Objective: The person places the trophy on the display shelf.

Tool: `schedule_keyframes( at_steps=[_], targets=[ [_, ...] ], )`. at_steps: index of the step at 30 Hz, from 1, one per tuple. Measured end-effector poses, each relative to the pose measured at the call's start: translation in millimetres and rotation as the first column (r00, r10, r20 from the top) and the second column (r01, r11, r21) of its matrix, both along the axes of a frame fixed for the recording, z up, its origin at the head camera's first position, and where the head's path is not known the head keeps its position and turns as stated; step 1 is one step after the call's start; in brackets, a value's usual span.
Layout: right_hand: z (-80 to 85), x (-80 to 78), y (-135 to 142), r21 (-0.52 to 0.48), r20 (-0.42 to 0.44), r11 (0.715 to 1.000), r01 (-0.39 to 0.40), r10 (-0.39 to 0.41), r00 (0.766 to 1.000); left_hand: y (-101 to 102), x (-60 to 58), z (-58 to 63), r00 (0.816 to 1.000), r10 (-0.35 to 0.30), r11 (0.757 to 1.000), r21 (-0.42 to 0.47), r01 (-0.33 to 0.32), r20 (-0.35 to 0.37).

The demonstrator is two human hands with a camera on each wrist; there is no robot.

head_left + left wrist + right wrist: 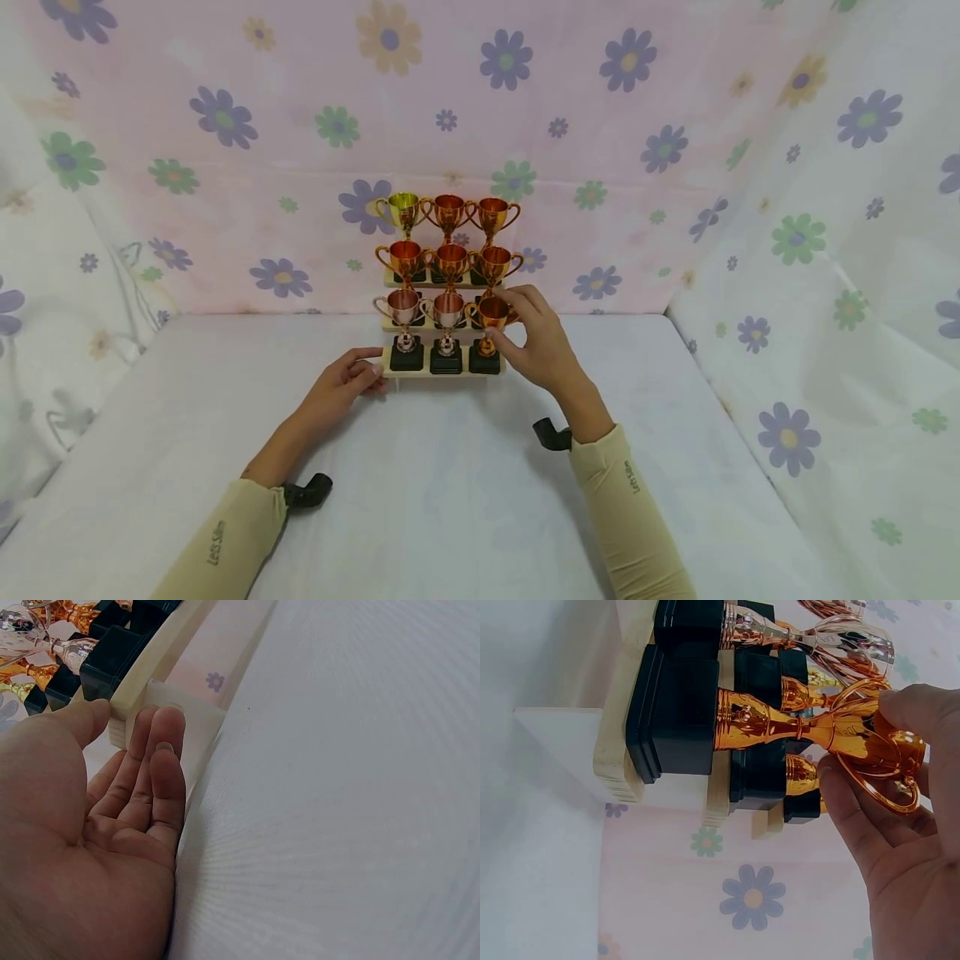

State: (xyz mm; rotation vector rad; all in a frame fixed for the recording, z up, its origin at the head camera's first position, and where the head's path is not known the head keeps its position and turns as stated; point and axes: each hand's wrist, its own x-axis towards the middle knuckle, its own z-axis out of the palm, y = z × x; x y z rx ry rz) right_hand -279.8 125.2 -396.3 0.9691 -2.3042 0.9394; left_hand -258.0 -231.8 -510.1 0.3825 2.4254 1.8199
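A small orange-gold trophy cup (pixel 492 314) on a black base stands at the right end of the lowest tier of a wooden tiered display stand (pixel 455 376). My right hand (pixel 546 343) holds this cup, thumb and fingers around its bowl and handles in the right wrist view. Its black base (pixel 682 712) sits on the pale board. My left hand (pixel 343 385) grips the left end of the lowest board (pixel 159 658), thumb at the top edge and fingers underneath. Two rose-coloured trophy cups (pixel 447 310) share that tier with the orange-gold one.
Behind, two higher tiers carry more trophies, orange-gold ones (pixel 452 260) and a yellow-gold one (pixel 403 210) at top left. White cloth covers the table (pixel 450 500). A flower-print backdrop (pixel 562 92) rises close behind the stand, with matching side walls.
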Motion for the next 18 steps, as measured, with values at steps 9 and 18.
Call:
schedule_keyframes(
  at_steps=[9,18],
  targets=[
    [-2.1,-2.1,0.5,0.019,0.006,1.0,0.007,-0.007,1.0,1.8,2.5,4.1,1.0,-0.002,1.0,0.025,0.002,0.025],
    [-4.2,-3.1,0.4,0.022,-0.003,1.0,0.008,-0.008,1.0,1.5,2.5,3.9,0.999,0.002,0.999,0.032,-0.003,0.034]
  ],
)
